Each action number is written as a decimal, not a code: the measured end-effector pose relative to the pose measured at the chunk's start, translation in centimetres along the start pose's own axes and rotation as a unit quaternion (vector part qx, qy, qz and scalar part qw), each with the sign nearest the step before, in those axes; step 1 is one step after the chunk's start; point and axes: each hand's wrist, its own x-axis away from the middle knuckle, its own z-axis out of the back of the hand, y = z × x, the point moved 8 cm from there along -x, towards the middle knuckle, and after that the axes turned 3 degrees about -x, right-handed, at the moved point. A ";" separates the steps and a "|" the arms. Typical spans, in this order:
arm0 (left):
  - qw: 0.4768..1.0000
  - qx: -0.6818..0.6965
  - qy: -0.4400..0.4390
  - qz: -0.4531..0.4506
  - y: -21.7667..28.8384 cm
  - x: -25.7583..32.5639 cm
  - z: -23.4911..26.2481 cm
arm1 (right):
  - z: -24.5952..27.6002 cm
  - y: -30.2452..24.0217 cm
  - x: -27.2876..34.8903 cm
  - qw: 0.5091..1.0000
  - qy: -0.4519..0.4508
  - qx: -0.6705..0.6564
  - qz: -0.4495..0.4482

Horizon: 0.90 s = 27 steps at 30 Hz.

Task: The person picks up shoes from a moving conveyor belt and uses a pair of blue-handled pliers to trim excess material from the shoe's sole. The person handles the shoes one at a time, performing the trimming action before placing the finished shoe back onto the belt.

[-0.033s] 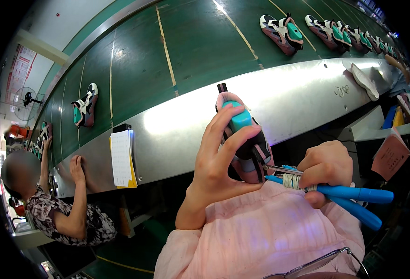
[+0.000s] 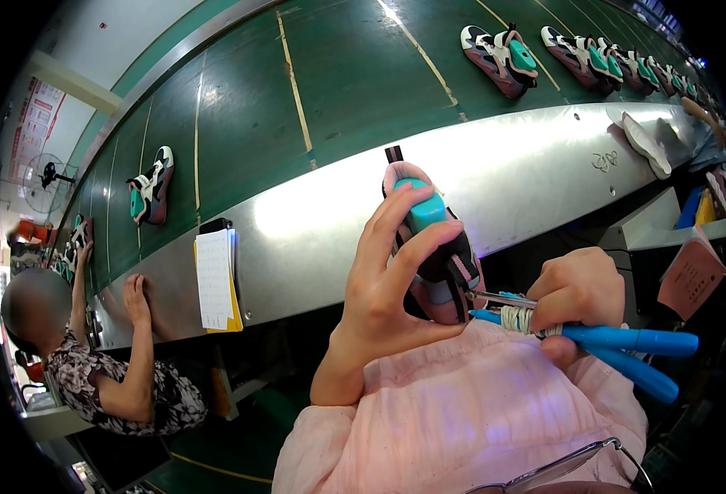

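My left hand (image 2: 375, 296) is wrapped round a pink, black and grey sneaker (image 2: 441, 305), held upright in front of my chest. A turquoise shoe last (image 2: 425, 212) fills its opening, with my fingers across it. In my right hand (image 2: 581, 284) is a blue pen-like tool (image 2: 626, 339), with two blue shafts spreading at the back and pale string wound round its front. A slim metal tip (image 2: 501, 300) beside it reaches the sneaker's strap area; whether it touches I cannot tell. Parts of the tool are hidden by my fingers.
A metal ledge (image 2: 322, 239) runs along a green conveyor belt (image 2: 338, 74). Sneakers with turquoise lasts stand on the belt, one (image 2: 153, 188) at left and several at right. Papers (image 2: 216, 280) lie on the ledge. A co-worker (image 2: 124, 370) sits at left. White insole-like pieces (image 2: 647, 144) lie at right.
The blue shafts in my right hand have shifted very slightly. Otherwise nothing visibly differs.
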 end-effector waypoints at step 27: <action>1.000 -0.001 -0.001 -0.001 -0.7 0.6 2.0 | -0.7 0.7 -0.4 0.987 0.125 -0.101 0.019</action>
